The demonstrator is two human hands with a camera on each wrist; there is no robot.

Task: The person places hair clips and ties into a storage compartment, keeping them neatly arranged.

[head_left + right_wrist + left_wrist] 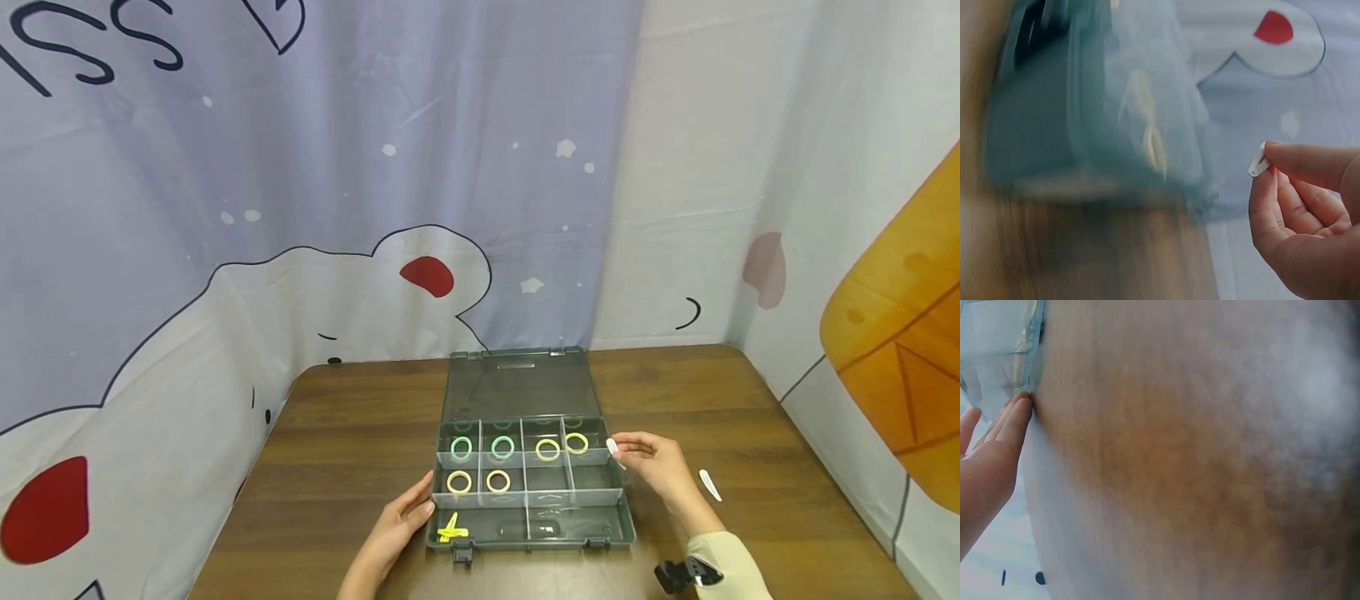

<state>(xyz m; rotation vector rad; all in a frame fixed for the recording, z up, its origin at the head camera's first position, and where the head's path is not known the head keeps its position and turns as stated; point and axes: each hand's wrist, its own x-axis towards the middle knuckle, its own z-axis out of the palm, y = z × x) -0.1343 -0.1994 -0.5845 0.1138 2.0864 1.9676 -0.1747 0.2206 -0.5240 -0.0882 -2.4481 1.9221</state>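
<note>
A dark translucent compartment box [495, 498] lies on the table with its lid [517, 387] raised at the back. My left hand [396, 527] rests against the box's left side; its fingers [1013, 422] look straight in the left wrist view. Between thumb and forefinger, my right hand [660, 468] pinches a white snap hair clip [1260, 161] beside the box's right edge. Two green rings [461, 448], two yellow rings [547, 450] and two peach rings [459, 482] sit in separate small compartments. Yellow hair clips [452, 530] lie crossed in the front left compartment.
Another white hair clip [709, 485] lies on the wooden table [337, 433], right of my right hand. A printed curtain [540, 208] hangs behind the table and along its sides. The box's front latch [462, 553] sticks out toward me.
</note>
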